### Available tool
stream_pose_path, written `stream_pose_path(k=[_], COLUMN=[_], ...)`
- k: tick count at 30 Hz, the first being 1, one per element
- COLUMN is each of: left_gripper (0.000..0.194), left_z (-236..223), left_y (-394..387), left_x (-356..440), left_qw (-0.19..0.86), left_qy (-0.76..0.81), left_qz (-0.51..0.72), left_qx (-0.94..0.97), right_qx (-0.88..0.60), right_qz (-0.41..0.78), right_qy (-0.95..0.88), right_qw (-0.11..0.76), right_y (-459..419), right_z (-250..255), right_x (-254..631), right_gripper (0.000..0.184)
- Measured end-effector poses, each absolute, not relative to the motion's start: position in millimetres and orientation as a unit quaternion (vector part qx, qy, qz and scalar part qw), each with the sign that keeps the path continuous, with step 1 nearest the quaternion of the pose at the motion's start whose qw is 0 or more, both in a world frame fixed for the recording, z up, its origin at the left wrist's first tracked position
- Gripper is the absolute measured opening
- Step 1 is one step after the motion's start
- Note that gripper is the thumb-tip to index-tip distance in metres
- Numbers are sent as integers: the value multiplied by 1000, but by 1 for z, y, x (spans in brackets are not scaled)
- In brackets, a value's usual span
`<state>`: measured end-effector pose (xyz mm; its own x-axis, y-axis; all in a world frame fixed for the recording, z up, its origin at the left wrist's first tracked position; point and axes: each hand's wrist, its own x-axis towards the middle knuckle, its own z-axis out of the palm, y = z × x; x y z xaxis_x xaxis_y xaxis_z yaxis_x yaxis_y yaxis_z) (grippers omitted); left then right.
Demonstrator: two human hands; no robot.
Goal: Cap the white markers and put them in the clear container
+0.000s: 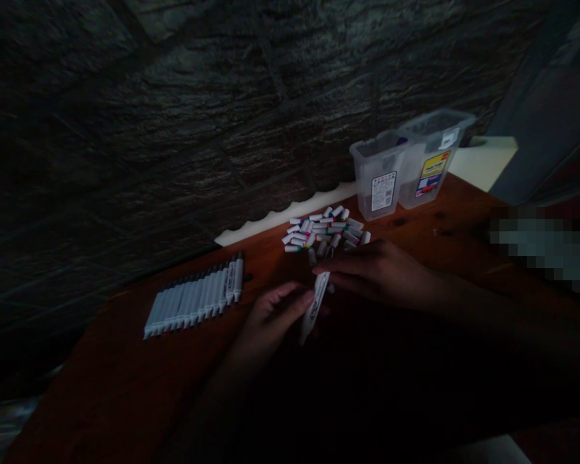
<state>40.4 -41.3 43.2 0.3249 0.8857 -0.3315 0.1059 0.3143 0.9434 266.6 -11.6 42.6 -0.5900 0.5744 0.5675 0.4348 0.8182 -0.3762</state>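
No word is reading clearly. Blurred black lettering is running along the held white marker (315, 301) and showing at the right end of the row of white markers (196, 298). A white label (383, 191) is marking the left clear plastic container (363, 187), a yellow-and-blue label (432, 173) the right container (408, 190).

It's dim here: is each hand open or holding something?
Left hand: closed, holding a white marker.
Right hand: at the marker's upper end; whether it grips can't be told.

marker (315, 304) print blurred, tub label (383, 191) unreadable
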Motion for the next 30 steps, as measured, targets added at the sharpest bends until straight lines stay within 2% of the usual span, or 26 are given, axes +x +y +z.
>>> stream_pose_path(k=[5, 10, 13, 15, 21, 27, 30], left_gripper=[29, 20, 34, 35, 12, 18, 21], left_z=[38, 26, 22, 20, 15, 15, 15], left_y=[-34, -29, -31, -32, -30, -33, -32], left_x=[35, 38, 48, 55, 63, 54, 49], left_qw=[561, 345, 254, 220, 253, 388, 400], left_qy=[521, 517, 509, 493, 454, 472, 472], left_qz=[343, 424, 393, 360, 340, 383, 409], left_qx=[544, 659, 722, 761, 784, 693, 671], right_qx=[-310, -376, -410, -422, -395, -364, -346], right_qz=[91, 125, 165, 184, 265, 312, 302], right_qy=[-875, -816, -770, -750, -734, -723, -743], right_qw=[360, 420, 460, 475, 485, 498, 487], right_y=[-7, -1, 3, 4, 1, -2, -5], right_z=[47, 52, 52, 50, 50, 54, 52], right_x=[273, 277, 277, 276, 272, 270, 267], right_gripper=[25, 25, 23, 23, 21, 16, 15])
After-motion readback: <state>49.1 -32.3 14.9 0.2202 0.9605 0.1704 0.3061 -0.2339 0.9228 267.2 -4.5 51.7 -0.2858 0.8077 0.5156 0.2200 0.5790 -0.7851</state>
